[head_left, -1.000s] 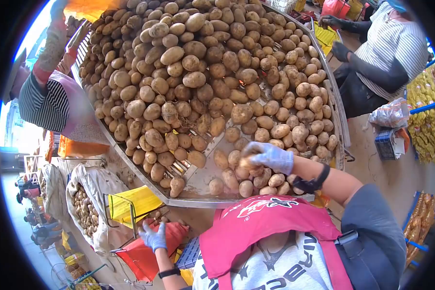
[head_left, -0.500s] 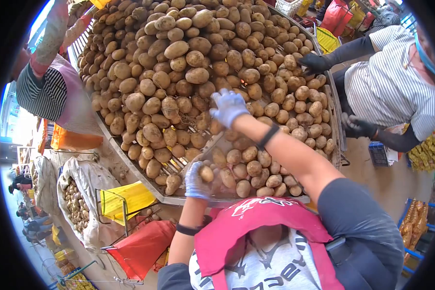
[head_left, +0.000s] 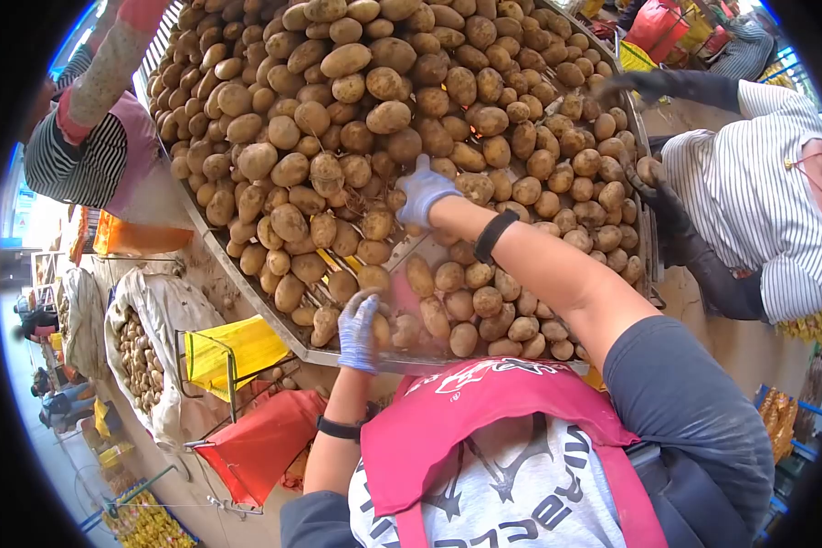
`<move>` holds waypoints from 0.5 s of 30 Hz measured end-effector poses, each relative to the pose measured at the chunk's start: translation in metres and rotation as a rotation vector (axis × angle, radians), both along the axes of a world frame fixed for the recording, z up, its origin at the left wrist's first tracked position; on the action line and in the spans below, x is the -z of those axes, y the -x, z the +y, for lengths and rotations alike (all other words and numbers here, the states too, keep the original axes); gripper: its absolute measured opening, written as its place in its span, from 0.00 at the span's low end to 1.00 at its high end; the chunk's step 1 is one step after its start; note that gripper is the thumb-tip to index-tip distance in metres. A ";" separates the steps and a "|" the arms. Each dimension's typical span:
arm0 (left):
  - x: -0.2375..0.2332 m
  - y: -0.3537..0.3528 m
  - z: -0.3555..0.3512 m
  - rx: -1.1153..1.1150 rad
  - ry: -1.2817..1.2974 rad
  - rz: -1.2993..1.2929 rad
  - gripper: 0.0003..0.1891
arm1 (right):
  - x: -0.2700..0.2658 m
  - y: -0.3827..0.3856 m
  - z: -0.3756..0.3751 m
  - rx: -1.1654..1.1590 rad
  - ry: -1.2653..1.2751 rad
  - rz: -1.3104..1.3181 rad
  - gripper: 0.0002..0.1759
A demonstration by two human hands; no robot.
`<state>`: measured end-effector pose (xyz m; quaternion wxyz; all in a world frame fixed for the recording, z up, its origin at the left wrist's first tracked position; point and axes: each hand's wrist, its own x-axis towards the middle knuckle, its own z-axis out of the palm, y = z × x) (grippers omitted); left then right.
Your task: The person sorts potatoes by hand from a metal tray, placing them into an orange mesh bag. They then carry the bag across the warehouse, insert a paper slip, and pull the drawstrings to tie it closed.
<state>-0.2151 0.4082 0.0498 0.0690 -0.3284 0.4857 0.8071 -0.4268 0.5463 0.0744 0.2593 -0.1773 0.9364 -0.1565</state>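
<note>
My left hand, in a pale blue-striped glove, is at the table's front edge with its fingers curled round a potato. My right hand, in a light blue glove, reaches over the middle of the heap. Its fingers are apart, one pointing away from me, and its left side is against a small potato. Many brown potatoes are heaped beyond both hands. Loose potatoes lie between my right forearm and the front edge.
The table has a raised metal rim. A co-worker in a striped shirt stands at the right, dark-gloved hands near the rim. Another person's sleeve is at the left. A potato sack, yellow bag and red bag are at front left.
My right hand has shifted slightly left and its finger pose has changed. My left hand has turned and moved slightly left with its potato. The right co-worker's lower hand has come to the rim.
</note>
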 end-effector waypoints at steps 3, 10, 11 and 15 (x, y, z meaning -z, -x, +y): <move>-0.001 -0.003 0.025 -0.024 -0.101 -0.025 0.12 | 0.005 -0.011 0.006 0.067 0.067 -0.020 0.31; -0.020 -0.022 0.047 0.124 -0.285 0.061 0.24 | -0.019 -0.027 0.039 0.222 0.586 0.047 0.33; -0.031 -0.021 0.047 0.113 -0.356 0.085 0.27 | -0.034 -0.041 0.053 0.198 0.726 0.062 0.34; -0.076 -0.008 0.063 0.166 -0.351 0.076 0.21 | -0.066 -0.113 0.076 -0.379 0.670 0.098 0.34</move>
